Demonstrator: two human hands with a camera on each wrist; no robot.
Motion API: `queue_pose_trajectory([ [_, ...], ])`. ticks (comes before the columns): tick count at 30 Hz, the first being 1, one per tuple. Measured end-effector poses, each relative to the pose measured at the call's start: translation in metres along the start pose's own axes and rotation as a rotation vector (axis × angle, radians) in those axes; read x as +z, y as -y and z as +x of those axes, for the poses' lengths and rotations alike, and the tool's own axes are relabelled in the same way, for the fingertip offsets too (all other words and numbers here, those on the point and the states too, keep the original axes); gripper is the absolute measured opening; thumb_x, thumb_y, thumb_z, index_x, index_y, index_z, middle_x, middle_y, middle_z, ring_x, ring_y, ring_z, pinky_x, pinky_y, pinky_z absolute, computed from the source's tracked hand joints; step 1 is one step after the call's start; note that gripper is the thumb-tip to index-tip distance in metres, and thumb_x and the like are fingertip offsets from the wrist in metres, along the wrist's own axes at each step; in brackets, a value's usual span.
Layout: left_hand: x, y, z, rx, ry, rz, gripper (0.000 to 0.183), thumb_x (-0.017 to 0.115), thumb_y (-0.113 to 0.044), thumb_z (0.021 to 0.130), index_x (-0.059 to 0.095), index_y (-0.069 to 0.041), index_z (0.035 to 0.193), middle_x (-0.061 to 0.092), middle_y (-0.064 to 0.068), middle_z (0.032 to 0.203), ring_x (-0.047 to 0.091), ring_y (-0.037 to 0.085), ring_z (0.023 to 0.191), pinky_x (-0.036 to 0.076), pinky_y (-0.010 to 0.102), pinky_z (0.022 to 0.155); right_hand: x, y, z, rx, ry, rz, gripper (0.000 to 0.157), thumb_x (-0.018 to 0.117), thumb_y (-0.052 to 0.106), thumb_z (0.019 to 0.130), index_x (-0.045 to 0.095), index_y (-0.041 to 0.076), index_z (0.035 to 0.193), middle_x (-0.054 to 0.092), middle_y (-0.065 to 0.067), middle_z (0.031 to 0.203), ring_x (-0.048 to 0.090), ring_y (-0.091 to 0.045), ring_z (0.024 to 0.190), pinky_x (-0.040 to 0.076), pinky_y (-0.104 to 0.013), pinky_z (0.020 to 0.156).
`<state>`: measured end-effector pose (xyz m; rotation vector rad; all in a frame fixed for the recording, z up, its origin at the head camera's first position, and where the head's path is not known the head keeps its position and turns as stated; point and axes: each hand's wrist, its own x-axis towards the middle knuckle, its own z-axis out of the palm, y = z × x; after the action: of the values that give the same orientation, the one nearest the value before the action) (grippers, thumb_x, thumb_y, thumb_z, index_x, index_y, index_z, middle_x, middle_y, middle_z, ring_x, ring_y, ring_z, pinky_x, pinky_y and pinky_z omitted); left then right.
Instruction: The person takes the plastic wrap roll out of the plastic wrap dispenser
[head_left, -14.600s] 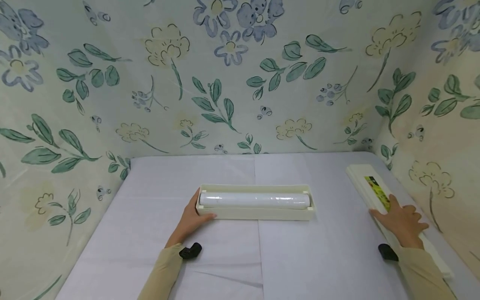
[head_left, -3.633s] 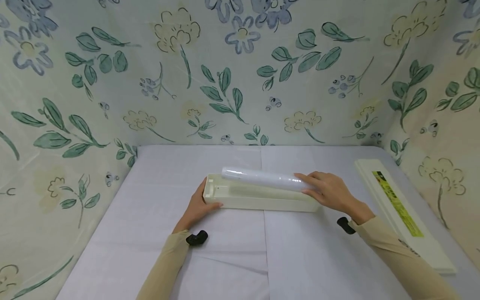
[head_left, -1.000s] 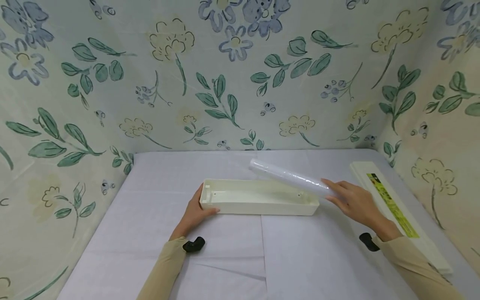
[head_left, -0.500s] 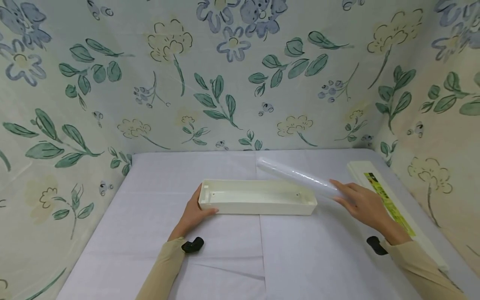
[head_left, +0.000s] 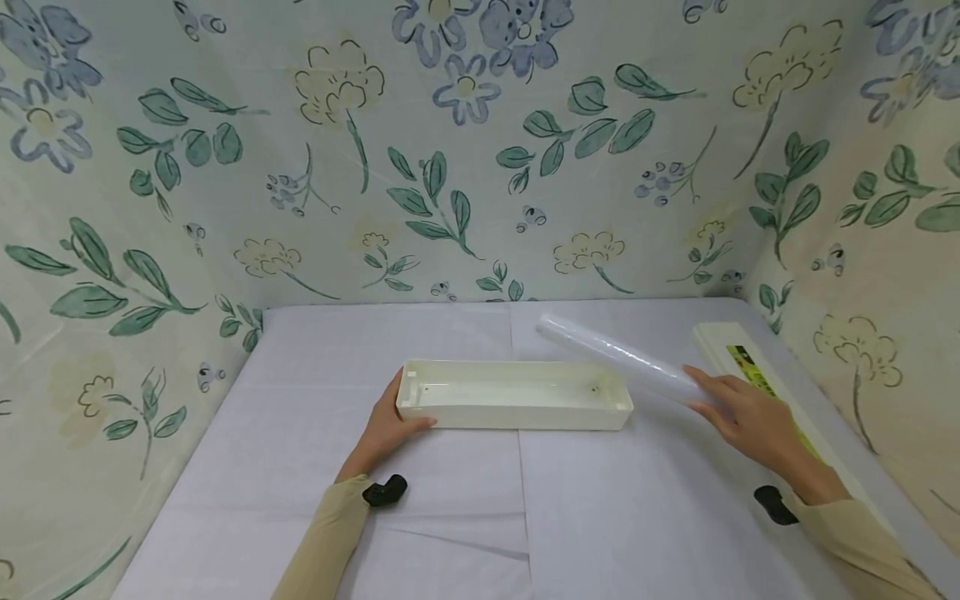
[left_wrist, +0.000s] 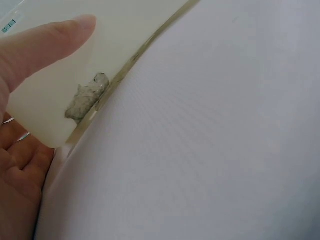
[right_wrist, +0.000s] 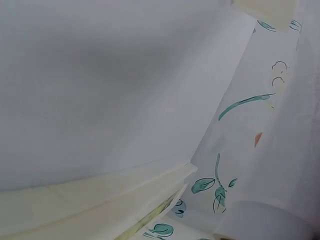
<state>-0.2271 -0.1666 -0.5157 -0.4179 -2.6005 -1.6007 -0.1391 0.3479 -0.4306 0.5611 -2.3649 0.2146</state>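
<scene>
A long cream plastic box (head_left: 517, 417), uncovered and bare inside, stands on the table. My left hand (head_left: 386, 421) grips its left end, thumb on the front wall and fingers behind. In the left wrist view that thumb lies on the box wall (left_wrist: 125, 30), near a grey smudge. My right hand (head_left: 757, 425) holds a glossy roll of cling film (head_left: 615, 350) by its right end. The roll slants up to the left, above the table and apart from the box. In the right wrist view, the right hand is mostly out of frame.
A long cream lid (head_left: 727, 337) with a yellow-green label lies along the table's right side, partly hidden under my right hand and forearm. White cloth (head_left: 450, 517) covers the table. Flower-patterned sheeting (head_left: 450, 275) rises behind and at both sides.
Earliest, the roll lay in the box and my right hand was on the lid. Since then it lifted the roll out and carried it rightward. The left hand stayed on the box.
</scene>
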Motion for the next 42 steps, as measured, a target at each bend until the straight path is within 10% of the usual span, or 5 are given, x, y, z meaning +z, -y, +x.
queue_pose_trajectory([
  [27,-0.003,-0.002,0.002,-0.052,0.032,-0.046,0.108,0.083,-0.025,0.068,0.014,-0.019,0.152,0.030,0.011,0.153,0.027,0.029,0.141,0.022,0.051,0.115,-0.012,-0.007,-0.038,0.197,0.067,-0.078,0.052,0.064,0.037,0.087,0.052,0.021,0.135,0.063,-0.021,0.090,0.044,-0.017,0.053,0.024,-0.024,0.042],
  [42,-0.003,-0.001,0.002,-0.051,0.033,-0.042,0.109,0.083,-0.026,0.068,0.014,-0.018,0.152,0.029,0.011,0.154,0.026,0.030,0.142,0.022,0.052,0.115,-0.011,-0.007,-0.052,0.359,0.178,-0.002,0.055,0.062,0.029,0.090,0.045,0.015,0.140,0.060,-0.034,0.102,0.056,-0.041,0.066,0.037,-0.046,0.046],
])
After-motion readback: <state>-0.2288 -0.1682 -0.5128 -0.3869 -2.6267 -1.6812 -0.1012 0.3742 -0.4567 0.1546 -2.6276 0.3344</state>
